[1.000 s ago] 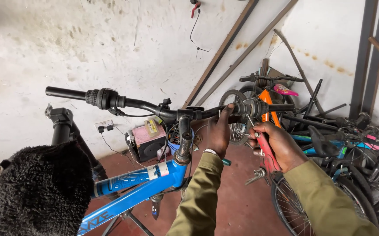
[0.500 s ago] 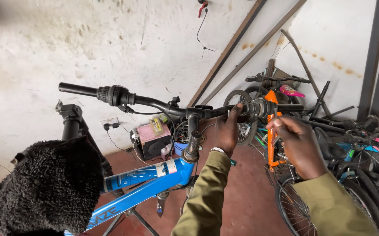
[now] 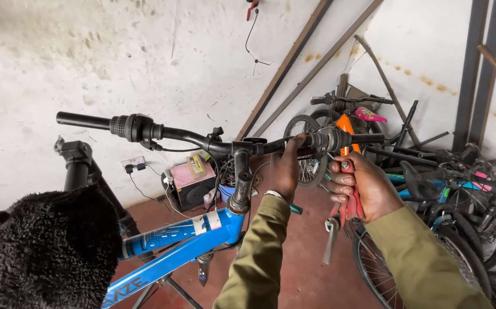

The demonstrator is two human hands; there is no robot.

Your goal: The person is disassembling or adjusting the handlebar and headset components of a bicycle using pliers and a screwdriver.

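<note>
A blue bicycle frame (image 3: pixel 168 246) stands in front of me with a black handlebar (image 3: pixel 202 139) across the view. My left hand (image 3: pixel 285 169) grips the bar just right of the stem (image 3: pixel 240 183), beside the shifter (image 3: pixel 328 139). My right hand (image 3: pixel 362 186) is closed around a red folding multi-tool (image 3: pixel 348 206), with one metal key (image 3: pixel 330 240) hanging down from it. The tool's upper tip sits right under the shifter clamp. A black furry cover (image 3: pixel 42 257) sits on the saddle at lower left.
Several other bicycles (image 3: pixel 448 189) are stacked at the right, including an orange frame (image 3: pixel 348 123). A small box with wires (image 3: pixel 188 180) sits on the red floor by the white wall. Metal poles (image 3: pixel 293 60) lean against the wall. A black stand post (image 3: pixel 79 166) rises at left.
The camera has moved closer and tilted. My right hand has shifted the red tool up toward the shifter clamp. My left hand has stayed on the handlebar.
</note>
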